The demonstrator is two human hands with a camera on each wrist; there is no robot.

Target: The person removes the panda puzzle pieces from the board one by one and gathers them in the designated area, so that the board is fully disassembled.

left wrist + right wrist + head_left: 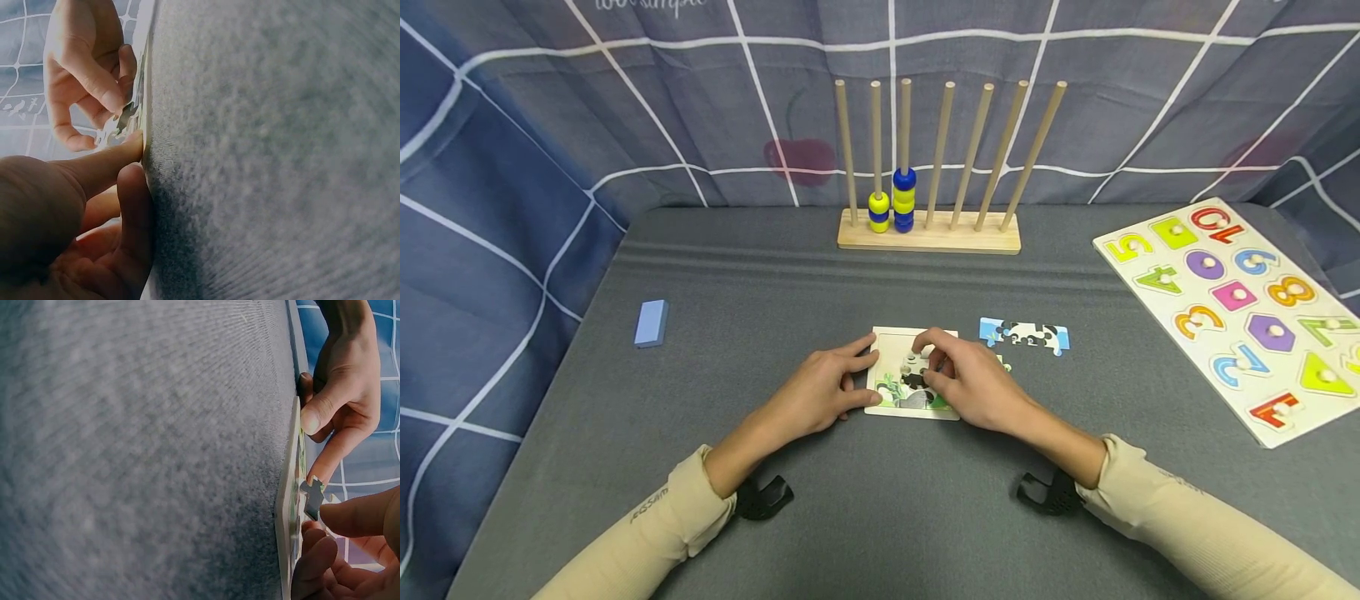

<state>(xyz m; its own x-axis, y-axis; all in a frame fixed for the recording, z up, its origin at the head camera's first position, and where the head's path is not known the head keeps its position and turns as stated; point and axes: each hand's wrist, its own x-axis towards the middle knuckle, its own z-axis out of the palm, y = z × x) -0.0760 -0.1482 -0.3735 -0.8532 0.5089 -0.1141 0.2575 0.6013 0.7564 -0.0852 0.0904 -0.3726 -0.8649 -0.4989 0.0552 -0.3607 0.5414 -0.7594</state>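
A small panda jigsaw board (891, 343) with a pale frame lies flat on the grey table. Along its left edge, my left hand (820, 387) rests with thumb and fingers spread apart, pressing on the frame. Over the board's right half, my right hand (973, 383) pinches a puzzle piece (313, 499) between thumb and fingers; the piece is tilted in the right wrist view. Green and grey pieces fill the lower part of the board. Just to the right lie joined blue, black and white puzzle pieces (1024, 334). Another piece (1004, 363) is partly hidden by my right hand.
Behind the board stands a wooden peg rack (928, 239) with yellow and blue beads on two pegs. A number and shape board (1195, 350) lies at the right. One blue block (651, 323) sits at the left. A checked cloth (700, 108) hangs behind.
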